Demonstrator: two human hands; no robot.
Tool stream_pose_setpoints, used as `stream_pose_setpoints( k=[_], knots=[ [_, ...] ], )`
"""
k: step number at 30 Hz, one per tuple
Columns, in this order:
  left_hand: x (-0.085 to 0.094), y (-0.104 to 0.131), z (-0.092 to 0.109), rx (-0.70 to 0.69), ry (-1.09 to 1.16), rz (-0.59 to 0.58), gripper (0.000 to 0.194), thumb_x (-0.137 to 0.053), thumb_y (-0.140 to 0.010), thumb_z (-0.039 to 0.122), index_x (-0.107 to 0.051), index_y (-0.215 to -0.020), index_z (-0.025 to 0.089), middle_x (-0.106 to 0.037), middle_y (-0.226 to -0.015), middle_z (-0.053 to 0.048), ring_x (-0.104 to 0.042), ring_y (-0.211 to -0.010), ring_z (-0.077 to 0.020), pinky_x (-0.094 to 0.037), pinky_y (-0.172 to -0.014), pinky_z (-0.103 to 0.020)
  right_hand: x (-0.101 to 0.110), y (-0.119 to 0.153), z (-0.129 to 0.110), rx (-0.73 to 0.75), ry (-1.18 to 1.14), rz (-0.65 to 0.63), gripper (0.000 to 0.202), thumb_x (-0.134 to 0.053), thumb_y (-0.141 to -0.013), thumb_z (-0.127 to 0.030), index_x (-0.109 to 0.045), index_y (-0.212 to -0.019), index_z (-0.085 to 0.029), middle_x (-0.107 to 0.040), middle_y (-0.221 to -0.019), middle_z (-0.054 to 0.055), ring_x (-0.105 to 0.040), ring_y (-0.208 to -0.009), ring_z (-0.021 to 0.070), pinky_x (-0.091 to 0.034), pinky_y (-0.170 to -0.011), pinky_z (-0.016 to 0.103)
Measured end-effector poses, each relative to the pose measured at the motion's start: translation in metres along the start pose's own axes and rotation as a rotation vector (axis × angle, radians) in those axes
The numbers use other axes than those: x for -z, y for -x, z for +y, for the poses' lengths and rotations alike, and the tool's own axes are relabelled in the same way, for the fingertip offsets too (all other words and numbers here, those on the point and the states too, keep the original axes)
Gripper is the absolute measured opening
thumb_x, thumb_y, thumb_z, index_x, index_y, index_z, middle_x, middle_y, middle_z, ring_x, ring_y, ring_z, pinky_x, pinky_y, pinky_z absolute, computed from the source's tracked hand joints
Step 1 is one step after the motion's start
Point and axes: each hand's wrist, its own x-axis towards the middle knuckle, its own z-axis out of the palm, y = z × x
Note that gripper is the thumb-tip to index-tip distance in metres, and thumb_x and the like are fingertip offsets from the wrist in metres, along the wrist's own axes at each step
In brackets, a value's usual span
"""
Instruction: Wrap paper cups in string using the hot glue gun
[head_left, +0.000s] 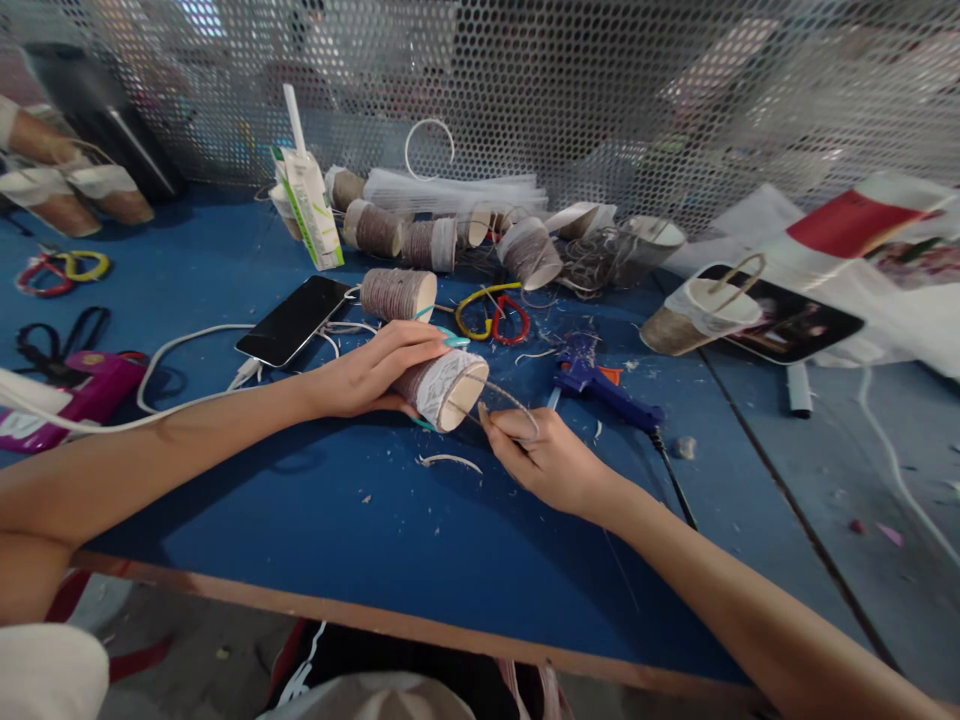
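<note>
A small cup wrapped in twine with a lace band [439, 385] lies tilted on the blue table, its pale open mouth turned toward the right. My left hand [367, 370] is closed around its far side, fingers over the top and thumb below. A loop of twine [510, 395] runs from the cup's mouth. My right hand [544, 455] pinches that twine just in front of the opening. Behind the cup lies another twine-wrapped cup [397, 294], beside yellow and red scissors [491, 313]. A blue glue gun [607, 390] rests to the right of my right hand.
A black phone [296, 320] with white cables lies left. A drink carton [311, 210] and several wrapped cups [431, 243] stand along the perforated metal screen [525, 100]. At right, a cup with a twine handle [697, 315] sits before a tablet [795, 320]. A purple hair-dryer-like tool [82, 395] lies far left.
</note>
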Motion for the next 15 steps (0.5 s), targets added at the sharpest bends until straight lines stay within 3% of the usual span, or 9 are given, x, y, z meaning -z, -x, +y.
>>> stream_pose_setpoints(
  k=[6, 15],
  knots=[
    [-0.0004, 0.0005, -0.0007, 0.012, -0.006, 0.013, 0.072, -0.055, -0.090, 0.050, -0.026, -0.149, 0.021, -0.052, -0.133, -0.019, -0.051, -0.128, -0.0299, -0.048, -0.105, -0.053, -0.0010, 0.0028, -0.0010, -0.022, -0.023, 0.029, 0.035, -0.038, -0.094, -0.020, -0.029, -0.060, -0.023, -0.036, -0.051, -0.005, -0.031, -0.045, 0.0068, -0.026, -0.048, 0.026],
    [0.0009, -0.0002, 0.0016, 0.053, -0.023, 0.005, 0.080, -0.060, -0.085, 0.056, -0.027, -0.148, 0.017, -0.056, -0.129, -0.019, -0.055, -0.123, -0.0299, -0.047, -0.107, -0.054, 0.0025, 0.0025, 0.0044, 0.049, 0.119, 0.134, 0.033, -0.044, -0.095, -0.047, -0.045, -0.075, -0.021, -0.051, -0.061, -0.002, -0.044, -0.051, 0.0098, -0.036, -0.050, 0.025]
  ],
)
